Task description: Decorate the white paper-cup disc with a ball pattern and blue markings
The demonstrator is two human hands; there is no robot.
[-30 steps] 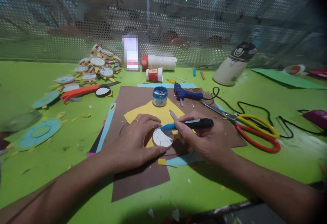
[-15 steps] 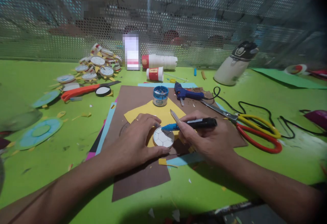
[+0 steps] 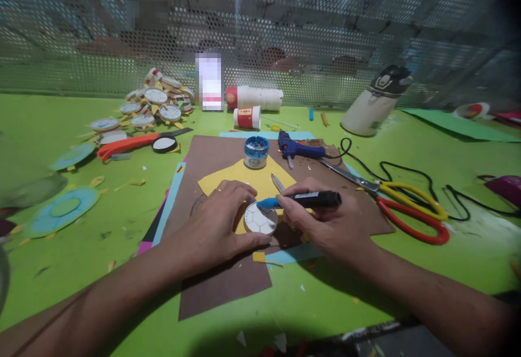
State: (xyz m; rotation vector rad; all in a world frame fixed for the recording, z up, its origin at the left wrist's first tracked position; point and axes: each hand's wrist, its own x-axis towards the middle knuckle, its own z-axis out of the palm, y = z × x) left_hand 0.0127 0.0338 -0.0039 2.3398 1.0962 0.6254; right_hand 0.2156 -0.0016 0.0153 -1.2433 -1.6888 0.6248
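Observation:
A small round white disc [image 3: 260,222] with dark lines marking off panels lies on yellow paper [image 3: 228,175]. Blue dots show along its left side. My left hand [image 3: 220,213] curls around the disc, thumb at the near edge and fingers at the far edge. In my right hand [image 3: 321,218] is a marker [image 3: 313,199] with a black body and blue front end, its tip at the disc's upper edge. A thin grey pen-like stick [image 3: 277,183] pokes up by my right fingers; I cannot tell if it is held. Beyond them stands an open jar of blue paint [image 3: 256,153].
Brown card [image 3: 223,292] lies under the work on a green table. To the right are a blue glue gun [image 3: 301,148], scissors [image 3: 411,210] and a tilted-looking bottle [image 3: 366,107]. At left are an orange cutter [image 3: 130,144] and a disc pile [image 3: 157,99]. Paper cups [image 3: 247,118] lie behind.
The marker's rear end has shifted slightly left and down, with small motion of my right fingers. My left hand and the disc stay nearly where they were.

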